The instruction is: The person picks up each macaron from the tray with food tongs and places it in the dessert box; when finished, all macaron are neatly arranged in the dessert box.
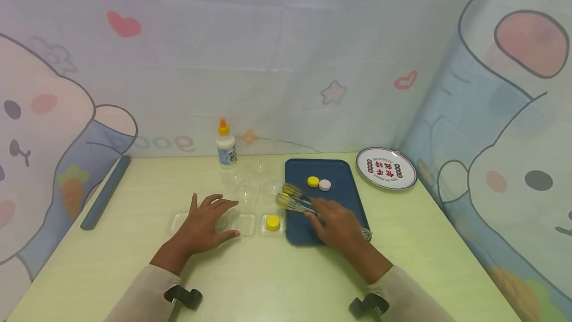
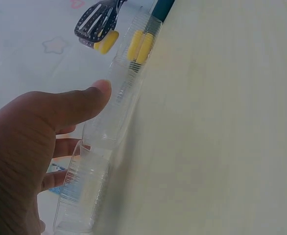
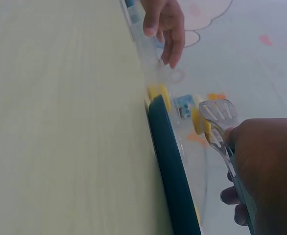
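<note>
Slotted tongs point(image 2: 97, 22) gripped by the right hand point(image 1: 337, 223) pinch a yellow macaron point(image 2: 109, 43); the left hand point(image 1: 202, 223) is spread.

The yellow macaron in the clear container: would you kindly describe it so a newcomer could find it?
Find the dark blue tray. Beside its left edge, toward the near corner, a clear container holds the yellow macaron. Unlike the loose yellow one on the tray or the held one in the tongs, it sits in packaging.
</note>
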Demonstrator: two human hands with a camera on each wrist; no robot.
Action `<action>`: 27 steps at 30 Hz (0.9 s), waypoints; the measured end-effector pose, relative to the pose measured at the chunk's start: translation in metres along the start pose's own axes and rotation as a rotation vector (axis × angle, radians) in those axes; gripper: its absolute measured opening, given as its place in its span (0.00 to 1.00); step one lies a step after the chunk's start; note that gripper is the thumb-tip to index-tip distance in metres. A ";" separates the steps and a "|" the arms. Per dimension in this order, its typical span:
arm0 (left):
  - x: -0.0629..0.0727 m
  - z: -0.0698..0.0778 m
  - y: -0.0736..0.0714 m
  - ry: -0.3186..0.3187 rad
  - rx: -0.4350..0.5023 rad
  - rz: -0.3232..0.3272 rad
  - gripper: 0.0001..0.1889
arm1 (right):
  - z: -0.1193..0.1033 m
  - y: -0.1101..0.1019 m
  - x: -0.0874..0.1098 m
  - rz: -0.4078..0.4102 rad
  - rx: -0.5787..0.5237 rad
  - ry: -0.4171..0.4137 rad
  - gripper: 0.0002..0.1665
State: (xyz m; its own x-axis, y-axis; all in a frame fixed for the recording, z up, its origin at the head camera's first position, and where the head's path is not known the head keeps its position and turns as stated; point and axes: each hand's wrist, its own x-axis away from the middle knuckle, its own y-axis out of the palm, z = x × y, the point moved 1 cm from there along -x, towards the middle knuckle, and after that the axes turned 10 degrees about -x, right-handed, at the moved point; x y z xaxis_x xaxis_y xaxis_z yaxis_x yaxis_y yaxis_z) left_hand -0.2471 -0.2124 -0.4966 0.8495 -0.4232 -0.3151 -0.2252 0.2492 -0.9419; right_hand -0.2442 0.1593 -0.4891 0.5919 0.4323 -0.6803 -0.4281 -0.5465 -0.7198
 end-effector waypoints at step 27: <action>0.001 -0.002 0.002 -0.002 0.007 0.017 0.40 | -0.048 0.028 -0.022 -0.087 -0.082 -0.063 0.22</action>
State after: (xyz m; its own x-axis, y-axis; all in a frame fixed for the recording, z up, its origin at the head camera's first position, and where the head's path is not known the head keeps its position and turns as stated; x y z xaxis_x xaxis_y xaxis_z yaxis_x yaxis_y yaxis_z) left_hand -0.2478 -0.2139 -0.4992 0.8464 -0.4170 -0.3312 -0.2365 0.2629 -0.9354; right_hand -0.2367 0.1004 -0.4875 0.5792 0.5236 -0.6248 -0.3182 -0.5605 -0.7646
